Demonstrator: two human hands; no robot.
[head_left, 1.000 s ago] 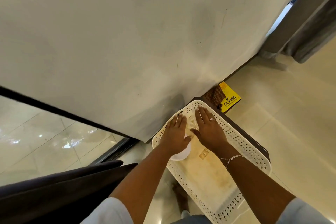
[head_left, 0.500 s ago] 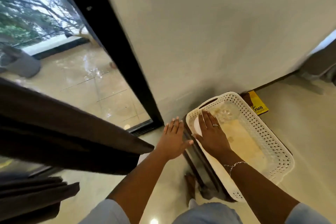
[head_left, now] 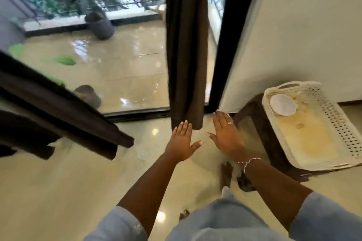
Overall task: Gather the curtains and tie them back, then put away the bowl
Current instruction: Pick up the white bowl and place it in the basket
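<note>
Curtain (head_left: 186, 45): dark, hangs straight at the glass.
Left grip (head_left: 181, 144): flat, fingertips at curtain hem; contact unclear.
Right grip (head_left: 225, 136): flat, empty, just right of curtain hem.
Bowl (head_left: 283, 104): in white tray (head_left: 340, 129), well right of curtain.

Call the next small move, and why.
Probably reach up and close both hands round the hanging curtain to gather it. The left hand and right hand are open, holding nothing, just under its lower edge; the bowl already sits in the basket.
</note>
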